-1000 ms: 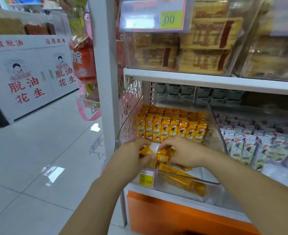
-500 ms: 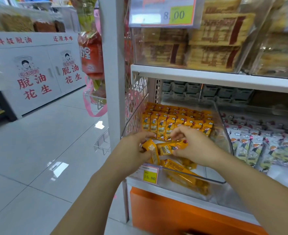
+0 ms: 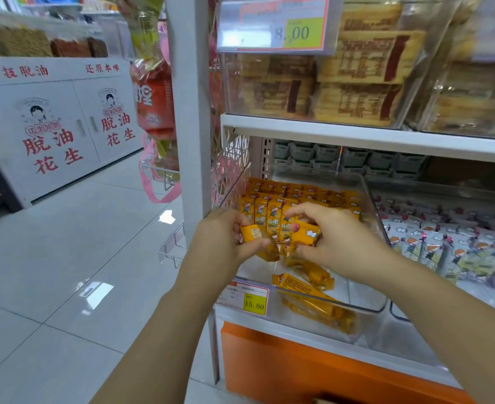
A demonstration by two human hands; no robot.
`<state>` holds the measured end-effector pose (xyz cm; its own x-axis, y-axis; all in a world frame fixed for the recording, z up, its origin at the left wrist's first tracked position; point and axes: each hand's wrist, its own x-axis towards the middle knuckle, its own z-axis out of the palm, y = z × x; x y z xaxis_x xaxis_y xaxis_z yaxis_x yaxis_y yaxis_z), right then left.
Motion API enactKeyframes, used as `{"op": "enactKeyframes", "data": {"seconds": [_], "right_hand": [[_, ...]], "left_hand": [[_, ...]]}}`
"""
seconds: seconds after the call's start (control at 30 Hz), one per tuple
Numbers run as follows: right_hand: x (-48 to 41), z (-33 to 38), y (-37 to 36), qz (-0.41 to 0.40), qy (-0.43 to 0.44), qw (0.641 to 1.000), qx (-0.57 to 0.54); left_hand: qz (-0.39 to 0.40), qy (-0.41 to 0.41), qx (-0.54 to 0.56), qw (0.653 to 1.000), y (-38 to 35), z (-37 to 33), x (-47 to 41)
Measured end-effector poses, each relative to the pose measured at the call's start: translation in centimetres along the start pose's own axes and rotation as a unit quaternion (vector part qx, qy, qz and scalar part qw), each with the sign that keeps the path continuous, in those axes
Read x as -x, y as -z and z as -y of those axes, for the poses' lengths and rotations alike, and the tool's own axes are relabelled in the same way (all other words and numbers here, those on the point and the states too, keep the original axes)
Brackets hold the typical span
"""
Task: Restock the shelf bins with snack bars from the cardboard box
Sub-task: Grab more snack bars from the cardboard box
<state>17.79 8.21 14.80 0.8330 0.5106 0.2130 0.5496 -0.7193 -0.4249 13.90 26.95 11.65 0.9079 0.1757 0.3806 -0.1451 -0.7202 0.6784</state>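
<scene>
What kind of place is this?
Most likely a snack shop: a yellow price tag reading 15.80, clear shelf bins full of wrapped snack bars, and a tiled aisle.

Glossy pale tiled floor (image 3: 65,258); white cabinet (image 3: 65,91), red characters, at left; grey shelf upright (image 3: 191,112) centre; orange base panel (image 3: 298,371) below.

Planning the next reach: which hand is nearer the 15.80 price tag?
Left. The left hand is just above the price tag, slightly to its left; the right hand is above and well to its right.
</scene>
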Motion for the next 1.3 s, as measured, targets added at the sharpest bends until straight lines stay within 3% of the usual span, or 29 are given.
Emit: {"op": "enactKeyframes", "data": {"seconds": [0.1,0.3,0.53,0.63,0.8,0.97,1.3], "right_hand": [[-0.1,0.3,-1.0,0.034,0.003,0.997,-0.068],[-0.3,0.9,-1.6,0.045,0.006,0.987,-0.154],[-0.9,-0.1,-1.7,-0.014,-0.039,0.962,-0.272],[-0.9,0.1,-1.6,-0.001,-0.027,0.945,-0.327],[-0.8,0.3,-0.9,-0.008,-0.013,0.947,-0.322],[-1.1,1.0,-1.2,0.001,0.015,0.97,-0.243],[-6.8,-0.6,-4.5,-0.018,-0.03,0.997,-0.064]], "left_hand": [[0.005,0.036,0.021,0.999,-0.1,-0.4,0.2],[0.016,0.124,0.169,0.978,-0.3,-1.2,0.6],[0.107,0.163,0.381,0.904,0.6,-0.8,0.7],[0.104,0.119,0.336,0.928,0.6,-1.0,0.8],[0.094,0.08,0.242,0.962,0.8,-1.1,0.7],[0.074,0.07,0.187,0.977,0.5,-0.6,0.7],[0.055,0.068,0.135,0.987,2.8,1.4,1.8]]}}
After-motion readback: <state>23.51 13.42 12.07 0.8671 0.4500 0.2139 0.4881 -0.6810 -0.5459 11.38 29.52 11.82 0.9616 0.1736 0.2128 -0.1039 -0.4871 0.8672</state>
